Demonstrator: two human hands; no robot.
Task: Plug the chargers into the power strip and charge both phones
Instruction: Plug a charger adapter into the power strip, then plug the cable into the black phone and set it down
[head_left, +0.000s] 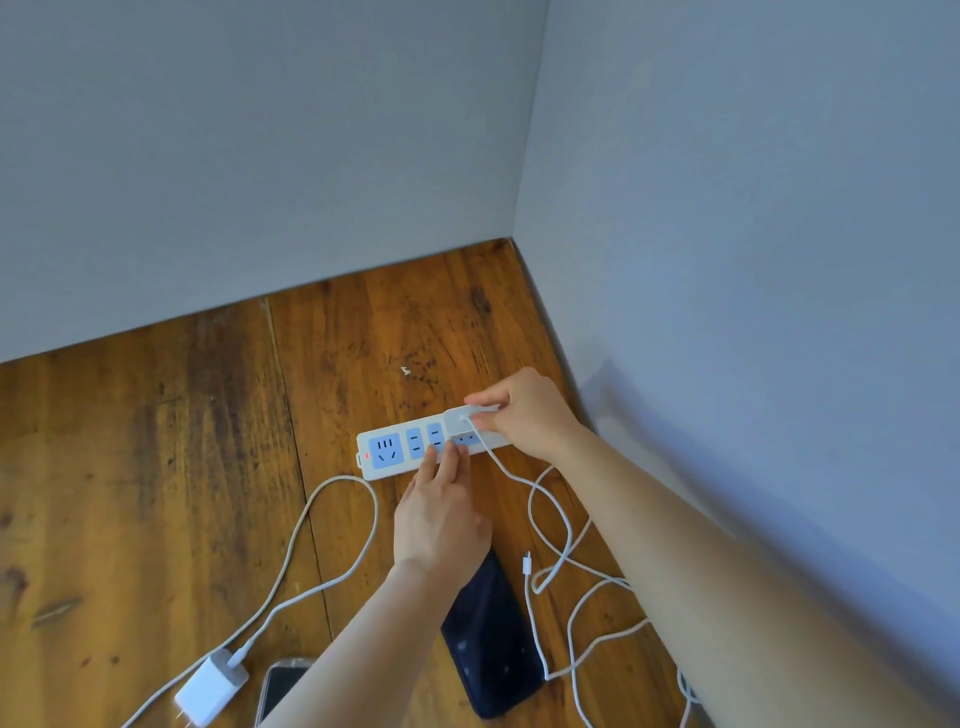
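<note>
A white power strip (389, 451) with blue sockets and a red light lies on the wooden floor. My right hand (524, 413) grips a white charger (460, 422) sitting over a socket near the strip's right end. Its white cable (550, 525) trails down in loops to a loose connector (527, 564). My left hand (441, 512) rests its fingertips on the strip's front edge, holding nothing. A second white charger (210, 686) lies unplugged at lower left with its cable (332, 525) looping upward. A dark phone (493, 639) lies below my left hand. Another phone (283, 686) is partly hidden by my left forearm.
Two grey walls meet in a corner (511, 236) behind the strip; the right wall runs close beside my right arm. Wooden floor (156, 467) extends to the left. Cable loops (597, 623) lie at lower right.
</note>
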